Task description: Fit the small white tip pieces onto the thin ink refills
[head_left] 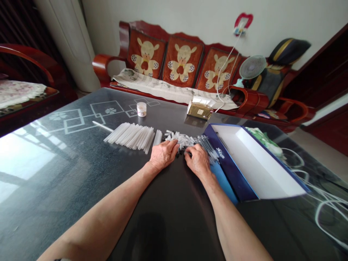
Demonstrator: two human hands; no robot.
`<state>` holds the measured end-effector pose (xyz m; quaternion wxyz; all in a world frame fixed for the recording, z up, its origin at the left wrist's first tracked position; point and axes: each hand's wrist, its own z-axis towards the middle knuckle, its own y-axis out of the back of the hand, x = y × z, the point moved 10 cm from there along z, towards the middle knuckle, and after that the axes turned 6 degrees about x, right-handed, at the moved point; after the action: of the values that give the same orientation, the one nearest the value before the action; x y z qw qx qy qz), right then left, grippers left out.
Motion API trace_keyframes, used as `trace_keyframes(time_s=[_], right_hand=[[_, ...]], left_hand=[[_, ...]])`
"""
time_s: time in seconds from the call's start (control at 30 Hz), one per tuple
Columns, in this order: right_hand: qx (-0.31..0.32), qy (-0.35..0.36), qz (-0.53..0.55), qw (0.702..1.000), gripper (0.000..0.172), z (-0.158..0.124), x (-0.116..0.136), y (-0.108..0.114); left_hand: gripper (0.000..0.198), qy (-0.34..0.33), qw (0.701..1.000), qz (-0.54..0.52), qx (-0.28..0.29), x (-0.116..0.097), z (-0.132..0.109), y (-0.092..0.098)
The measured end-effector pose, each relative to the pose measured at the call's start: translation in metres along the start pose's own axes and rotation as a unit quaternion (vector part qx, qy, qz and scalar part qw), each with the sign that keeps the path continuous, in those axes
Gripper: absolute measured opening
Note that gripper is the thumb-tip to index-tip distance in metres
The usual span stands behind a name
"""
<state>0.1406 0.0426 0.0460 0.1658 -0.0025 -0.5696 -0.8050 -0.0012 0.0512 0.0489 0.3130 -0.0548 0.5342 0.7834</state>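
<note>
Nearest my lens are the person's two bare forearms, the left forearm (95, 217) and the right forearm (233, 221), reaching out across the dark glass-topped table (57, 188), whose surface is glossy and printed with pale squares and flowers. The left hand (163, 155) and right hand (198, 162) sit close together, and the heap of short white plastic pieces (178, 139) lies directly ahead of both, its loose mass running sideways across my view with no single long axis. The left hand looks slightly nearer the heap's middle, while the right is nearer its far end, where a sheaf of thin dark rods (206, 146) fans out toward the box. The fingers (173, 144) of the left hand curl downward against the heap, and those of the right hand lie pressed together at its edge, though from up here I cannot tell whether either hand is pinching anything. Small black pieces (179, 153) are scattered just under the fingertips. To the left, a neat row of translucent white tubes (130, 136) lies side by side, their smooth lengths angled toward me, with a lone tube (102, 126) beyond them. To the right stands an open cardboard box (252, 163) with navy edges and a white interior. A small round jar (141, 109) and a gold packet (199, 110) sit further along the table.
</note>
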Motion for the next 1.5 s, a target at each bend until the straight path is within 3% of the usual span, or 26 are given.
trace_keyframes(time_s=[0.17, 0.3, 0.4, 0.5, 0.57, 0.67, 0.83, 1.03, 1.13, 1.27, 1.5], right_hand=[[-0.076, 0.025, 0.116, 0.99, 0.012, 0.0, 0.0, 0.017], [-0.124, -0.031, 0.273, 0.954, 0.014, 0.001, -0.018, 0.019], [-0.118, -0.12, 0.45, 0.877, 0.027, 0.002, -0.039, 0.0], [-0.108, -0.193, 0.617, 0.755, 0.038, 0.001, -0.049, -0.025], [-0.108, -0.21, 0.685, 0.689, 0.038, 0.0, -0.049, -0.033], [-0.109, -0.205, 0.732, 0.641, 0.036, 0.001, -0.046, -0.034], [-0.099, -0.181, 0.75, 0.629, 0.032, 0.002, -0.037, -0.031], [-0.059, -0.165, 0.728, 0.662, 0.03, 0.001, -0.026, -0.035], [-0.046, -0.157, 0.733, 0.66, 0.032, 0.001, -0.022, -0.036], [-0.033, -0.175, 0.735, 0.654, 0.037, 0.0, -0.02, -0.041], [-0.015, -0.208, 0.733, 0.647, 0.032, -0.004, -0.019, -0.047]], left_hand=[[0.037, -0.004, 1.0, -0.004, -0.002, 0.0, 0.0, -0.001], [0.037, -0.015, 1.0, -0.006, -0.002, -0.001, -0.001, -0.002], [0.037, -0.027, 1.0, -0.011, 0.004, -0.003, -0.001, -0.004], [0.037, -0.037, 0.999, -0.008, 0.008, -0.006, -0.001, -0.006], [0.038, -0.04, 0.999, -0.002, 0.013, -0.006, -0.001, -0.007], [0.039, -0.044, 0.999, 0.006, 0.027, -0.008, -0.001, -0.009], [0.04, -0.049, 0.998, 0.011, 0.049, -0.01, -0.001, -0.011], [0.04, -0.044, 0.997, 0.012, 0.065, -0.01, -0.001, -0.013], [0.038, -0.049, 0.996, 0.009, 0.072, -0.011, 0.0, -0.014], [0.037, -0.046, 0.995, 0.019, 0.083, -0.012, 0.001, -0.014], [0.04, -0.059, 0.994, 0.065, 0.068, -0.017, 0.0, -0.007]])
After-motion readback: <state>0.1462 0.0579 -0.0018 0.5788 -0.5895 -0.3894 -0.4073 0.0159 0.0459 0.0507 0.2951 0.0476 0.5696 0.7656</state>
